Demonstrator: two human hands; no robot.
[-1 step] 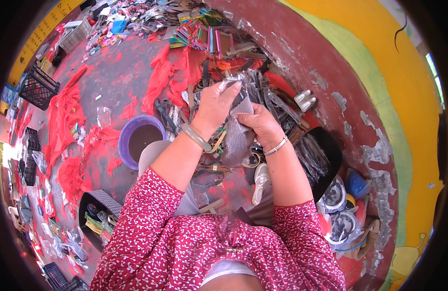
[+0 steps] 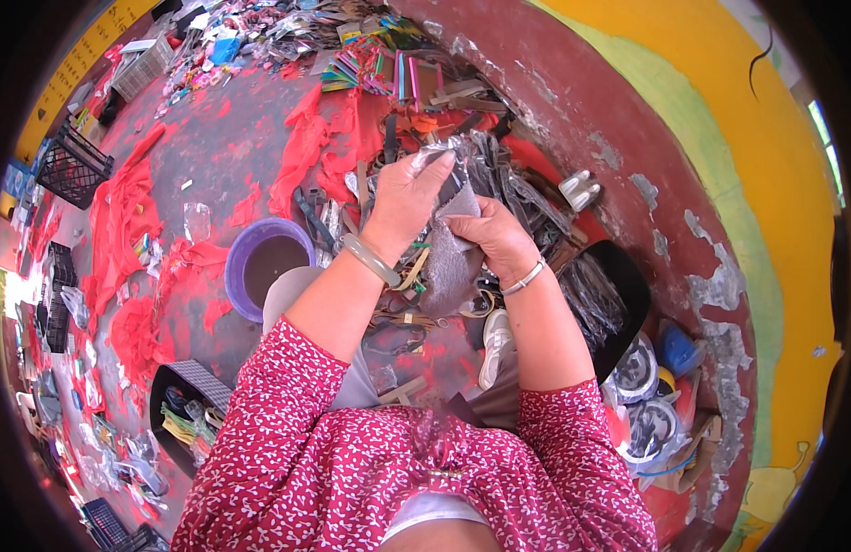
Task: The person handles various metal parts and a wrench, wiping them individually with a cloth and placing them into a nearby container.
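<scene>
Out in front of me, my left hand [image 2: 405, 200] is closed in a pinch on a dark, flat item in shiny clear plastic [image 2: 458, 171]; its exact kind cannot be made out. Close beside it, my right hand [image 2: 499, 237] grips a grey cloth [image 2: 450, 274] between thumb and fingers. The cloth's upper end lies against the dark item, and its lower part hangs down. Below both hands spreads a pile of dark strips, many in plastic wrapping [image 2: 522, 189]. Tan and green bands [image 2: 412, 271] show under the cloth.
A purple bucket of murky liquid [image 2: 232, 276] stands to the left. At right is a black bin of wrapped dark items [image 2: 639, 287]; another black bin [image 2: 163, 405] sits lower left. Red cloth [image 2: 121, 221] and crates [image 2: 75, 166] lie farther left. A peeling wall [image 2: 619, 120] curves along the right.
My left thumb and the plastic-wrapped item have shifted very slightly. Both hands keep their hold, and the rest looks the same.
</scene>
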